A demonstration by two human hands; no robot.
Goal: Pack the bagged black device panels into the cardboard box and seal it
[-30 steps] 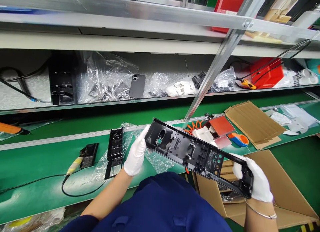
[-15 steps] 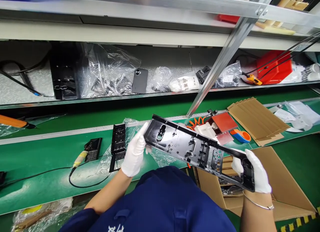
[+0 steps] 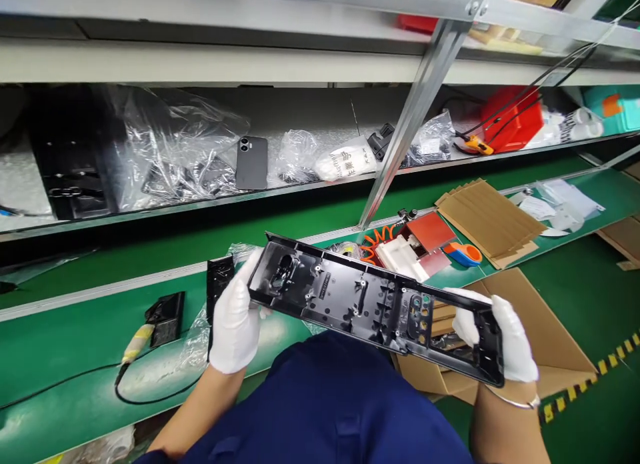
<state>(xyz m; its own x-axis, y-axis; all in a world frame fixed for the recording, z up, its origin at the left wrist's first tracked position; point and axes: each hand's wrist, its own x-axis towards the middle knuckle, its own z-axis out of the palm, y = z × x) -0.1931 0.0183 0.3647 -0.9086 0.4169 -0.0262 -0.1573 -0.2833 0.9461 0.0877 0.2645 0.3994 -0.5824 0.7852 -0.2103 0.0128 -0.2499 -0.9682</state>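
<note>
A long black plastic housing is held in front of my body, its ribbed inner side with screw posts facing me. My left hand, in a white glove, grips its left end. Around the right end, beside a rectangular opening, my gloved right hand is closed. The housing slopes down to the right. Behind my left hand, a smaller black plastic part is on the bench, partly hidden. Farther left, a black block-shaped part lies beside a cable with a yellow-and-white taped grip.
An open cardboard box stands below right, with cardboard dividers inside. Flat cardboard sheets, a tape dispenser and a red-and-white fixture are on the green bench. A metal post rises before the shelf, which holds a phone.
The housing and my left hand have shifted left, and the housing has turned slightly, showing more of its inside. The whole view has swung right. Both hands keep their hold.
</note>
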